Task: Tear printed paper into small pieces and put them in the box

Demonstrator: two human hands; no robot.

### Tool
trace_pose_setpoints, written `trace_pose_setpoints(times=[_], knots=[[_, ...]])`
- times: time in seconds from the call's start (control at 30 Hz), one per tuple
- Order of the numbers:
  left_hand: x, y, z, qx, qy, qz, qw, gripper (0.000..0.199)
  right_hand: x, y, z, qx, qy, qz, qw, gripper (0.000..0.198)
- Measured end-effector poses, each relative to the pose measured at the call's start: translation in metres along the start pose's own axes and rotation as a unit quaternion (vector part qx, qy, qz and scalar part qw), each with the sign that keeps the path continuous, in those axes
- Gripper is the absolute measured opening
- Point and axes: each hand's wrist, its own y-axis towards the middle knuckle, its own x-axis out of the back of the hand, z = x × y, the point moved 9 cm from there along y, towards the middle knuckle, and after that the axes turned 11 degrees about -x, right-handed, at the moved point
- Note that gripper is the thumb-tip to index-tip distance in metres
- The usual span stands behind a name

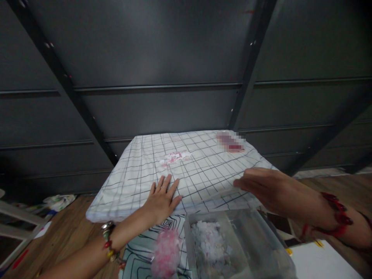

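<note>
My left hand lies flat with fingers spread on a white cloth with a dark grid, which covers a low table or board. Over the cloth's right side, my right hand is closed, fingertips pressed together and pointing left. Whatever it may pinch is too blurred to name; a faint pale strip shows near the fingertips. Beyond my left hand is a small patch of white and pink bits. A clear plastic box with small whitish pieces stands nearest me, between my arms.
Left of the box sits a pink-and-white see-through bundle on a teal patterned cloth. A blurred-out reddish item lies at the far right. Dark metal panels rise behind. A white board is lower right.
</note>
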Motion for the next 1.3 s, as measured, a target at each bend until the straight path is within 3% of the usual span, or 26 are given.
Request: trace_pose_setpoints(times=[0.07,0.17,0.27,0.47,0.63,1.03,1.3], knots=[[0.005,0.005,0.002,-0.006,0.004,-0.018,1.0,0.057,-0.011,0.01,-0.02,-0.031,0.008,0.036,0.999,0.026],[0.013,0.015,0.017,0.012,0.003,-0.047,0.999,0.06,-0.017,0.032,-0.044,-0.048,-0.01,-0.012,0.999,0.029],[0.022,0.026,0.042,0.048,-0.001,-0.076,0.996,0.062,-0.037,0.054,-0.067,-0.092,-0.033,-0.011,0.995,0.031],[0.035,0.045,0.108,0.146,-0.007,-0.095,0.985,0.068,-0.078,0.089,-0.077,-0.116,-0.073,0.025,0.99,0.04],[0.038,0.054,0.143,0.17,0.016,-0.131,0.977,0.064,-0.098,0.103,-0.074,-0.115,-0.084,0.044,0.989,0.041],[0.032,0.049,0.14,0.159,0.052,-0.159,0.973,0.059,-0.099,0.103,-0.06,-0.047,-0.05,-0.042,0.997,0.037],[0.032,0.048,0.141,0.166,0.05,-0.149,0.973,0.059,-0.094,0.1,-0.048,0.0,-0.032,-0.064,0.997,0.032]])
